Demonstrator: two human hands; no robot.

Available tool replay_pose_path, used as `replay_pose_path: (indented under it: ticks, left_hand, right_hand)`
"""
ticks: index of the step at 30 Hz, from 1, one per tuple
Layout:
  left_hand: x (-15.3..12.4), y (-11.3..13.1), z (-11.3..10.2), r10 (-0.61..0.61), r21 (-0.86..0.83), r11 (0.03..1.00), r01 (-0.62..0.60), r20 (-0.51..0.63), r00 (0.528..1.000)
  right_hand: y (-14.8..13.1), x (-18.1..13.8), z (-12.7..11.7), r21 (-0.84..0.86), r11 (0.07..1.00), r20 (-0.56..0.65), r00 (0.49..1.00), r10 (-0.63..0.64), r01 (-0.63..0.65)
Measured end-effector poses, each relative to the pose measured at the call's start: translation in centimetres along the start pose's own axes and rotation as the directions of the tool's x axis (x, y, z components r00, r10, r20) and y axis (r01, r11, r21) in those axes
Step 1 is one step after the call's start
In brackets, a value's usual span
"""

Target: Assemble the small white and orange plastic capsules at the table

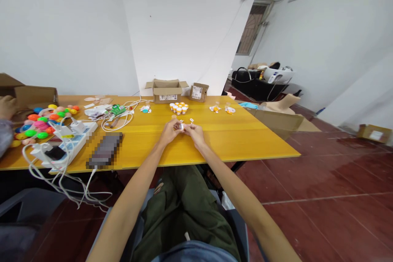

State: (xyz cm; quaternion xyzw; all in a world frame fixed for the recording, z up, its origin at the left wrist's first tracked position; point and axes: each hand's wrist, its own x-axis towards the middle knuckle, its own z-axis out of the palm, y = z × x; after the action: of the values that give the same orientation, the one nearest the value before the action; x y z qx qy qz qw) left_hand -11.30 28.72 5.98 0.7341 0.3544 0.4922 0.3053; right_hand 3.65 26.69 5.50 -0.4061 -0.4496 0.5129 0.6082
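My left hand [170, 129] and my right hand [194, 132] meet over the yellow table [245, 139], fingers pinched together on a small white piece [181, 126] held between them. What the piece is I cannot make out. A cluster of small white and orange toys [178, 107] stands just beyond the hands. Two more small orange and white parts [222, 109] lie farther right, and a blue and white one [145, 109] lies to the left.
An open cardboard box [167, 90] and a smaller box [199, 91] stand at the table's back edge. A white power strip [71, 141] with tangled cables, a dark phone [106, 150] and several coloured plastic balls [39, 125] fill the left. Another person's hand [6, 106] rests far left.
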Motion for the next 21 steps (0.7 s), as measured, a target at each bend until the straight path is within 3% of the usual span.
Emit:
replay_pose_path:
  ticks: [14,21]
  left_hand:
    - [0.0,0.3,-0.2,0.086,0.096,0.992,-0.086,0.003,0.996]
    - [0.0,0.8,-0.2,0.015,0.096,0.995,-0.016,0.014,1.000]
  right_hand:
    - [0.7,0.9,-0.5,-0.032,0.999,0.040,0.999,0.035,-0.033]
    - [1.8,1.2,-0.5,-0.275,0.954,0.089,0.991,-0.099,0.120]
